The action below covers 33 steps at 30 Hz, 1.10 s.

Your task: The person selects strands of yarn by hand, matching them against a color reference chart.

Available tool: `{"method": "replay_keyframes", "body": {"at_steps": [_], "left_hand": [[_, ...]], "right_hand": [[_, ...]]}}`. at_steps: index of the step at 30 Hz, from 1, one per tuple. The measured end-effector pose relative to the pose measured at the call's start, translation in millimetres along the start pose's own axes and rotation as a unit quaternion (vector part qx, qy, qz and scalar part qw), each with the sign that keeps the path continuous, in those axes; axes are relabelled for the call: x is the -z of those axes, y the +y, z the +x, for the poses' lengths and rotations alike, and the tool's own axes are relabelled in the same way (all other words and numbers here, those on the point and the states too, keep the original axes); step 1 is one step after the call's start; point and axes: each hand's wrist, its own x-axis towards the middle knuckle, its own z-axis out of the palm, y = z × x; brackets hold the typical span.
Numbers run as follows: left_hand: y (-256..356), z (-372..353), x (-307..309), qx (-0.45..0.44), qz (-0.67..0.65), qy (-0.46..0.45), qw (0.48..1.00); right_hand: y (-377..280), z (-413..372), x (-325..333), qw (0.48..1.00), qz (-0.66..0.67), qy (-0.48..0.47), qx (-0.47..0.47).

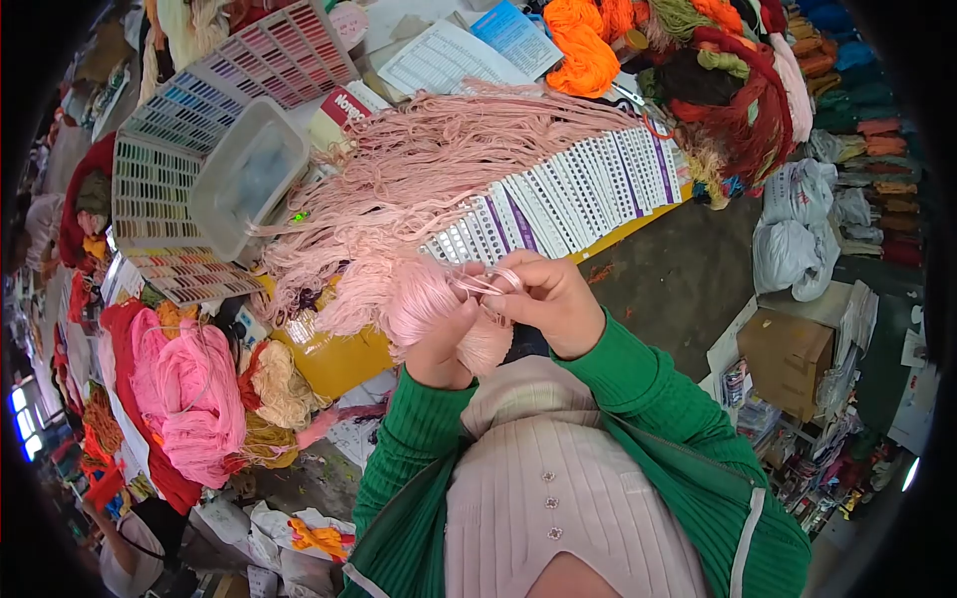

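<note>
Left hand [446, 339]: my fingers curl round a glossy pale-pink thread skein [423, 305].
Right hand [563, 301]: my thumb and forefinger pinch thin pink strands [484, 288], just beside my left fingertips.
Beyond my fingers: white hole-punched cards [573, 194] in a row, then heaped dusty-pink yarn [449, 145].
Farther left: a translucent plastic tub [249, 169].
Farthest ahead: a bright orange yarn bundle [578, 50].

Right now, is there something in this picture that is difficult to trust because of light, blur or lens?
Head view: strong fisheye bending, with black left and right borders; head view: glare on the yellow tabletop, washed-out window at far left; head view: pink thread looks soft between left hand and right hand, so single strands are difficult to separate.
</note>
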Motion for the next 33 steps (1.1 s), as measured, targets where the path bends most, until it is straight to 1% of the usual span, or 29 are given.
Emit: {"method": "replay_keyframes", "body": {"at_steps": [1,2,3,4,5,6,7,8,9,10,12,14,15,16,17,18,19,21,22,23,24,26,27,28,29,30,31,32,33], "left_hand": [[-2,2,0,-0.005,0.055,0.044,0.998],[-6,6,6,-0.003,0.056,0.044,0.997],[-11,10,19,-0.036,-0.013,-0.029,0.999],[-15,15,33,-0.068,-0.082,-0.102,0.989],[-12,19,49,-0.079,-0.082,-0.154,0.982],[-6,18,58,-0.076,-0.071,-0.115,0.988],[2,18,67,-0.070,-0.054,-0.045,0.995],[15,17,79,-0.070,-0.036,0.030,0.996],[28,16,95,-0.084,-0.018,0.098,0.991],[45,13,117,-0.101,0.006,0.172,0.980],[77,-8,166,-0.130,0.052,0.317,0.938],[111,-43,218,-0.144,0.109,0.466,0.866],[128,-63,240,-0.145,0.144,0.539,0.817],[146,-84,260,-0.148,0.176,0.603,0.764],[163,-101,269,-0.155,0.211,0.655,0.709],[176,-110,263,-0.165,0.243,0.692,0.659],[185,-116,262,-0.171,0.270,0.705,0.632],[174,-91,245,-0.148,0.295,0.670,0.665],[151,-65,235,-0.120,0.296,0.632,0.706],[119,-30,222,-0.074,0.287,0.587,0.754],[87,7,210,-0.024,0.266,0.540,0.798],[22,84,185,0.084,0.179,0.445,0.874],[-3,115,178,0.143,0.106,0.392,0.903],[-26,141,172,0.197,0.020,0.337,0.921],[-50,159,182,0.247,-0.090,0.227,0.938],[-66,176,184,0.267,-0.104,0.200,0.937],[-82,193,185,0.286,-0.116,0.173,0.935],[-93,209,177,0.283,-0.034,0.234,0.929],[-117,221,176,0.287,-0.036,0.238,0.927]], "right_hand": [[-2,0,4,0.996,0.065,-0.013,-0.055],[-3,-1,9,0.985,0.130,-0.026,-0.109],[-4,-1,17,0.985,0.132,-0.023,-0.110],[-4,-2,29,0.948,0.259,-0.081,-0.163],[-5,-2,41,0.889,0.381,-0.136,-0.213],[-8,-2,51,0.934,0.281,-0.097,-0.196],[-13,1,65,0.986,0.104,-0.053,-0.117],[-21,9,79,0.999,-0.037,0.014,-0.007],[-35,16,95,0.998,-0.008,0.068,0.012],[-50,24,113,0.986,0.144,0.084,-0.018],[-44,35,158,0.927,0.372,0.043,-0.011],[-24,49,204,0.920,0.388,0.033,0.043],[-22,57,226,0.936,0.326,0.124,0.042],[-10,65,277,0.956,0.243,0.141,0.082],[-7,65,332,0.958,0.117,0.245,0.087],[-14,61,387,0.940,0.207,0.247,0.113],[-2,54,474,0.937,0.150,0.257,0.184],[-15,63,480,0.899,0.250,0.247,0.260],[0,79,461,0.925,0.171,0.288,0.181],[28,95,417,0.923,0.083,0.345,0.149],[76,110,400,0.927,-0.210,0.269,0.154],[117,133,312,0.961,-0.190,0.198,-0.039],[153,144,290,0.952,-0.255,0.171,-0.003],[173,152,265,0.966,-0.215,0.144,0.017],[190,157,247,0.959,-0.243,0.146,0.023],[204,163,232,0.951,-0.271,0.148,0.030],[213,168,221,0.940,-0.294,0.154,0.078],[220,173,211,0.927,-0.316,0.160,0.125],[227,175,205,0.920,-0.339,0.155,0.121]]}}
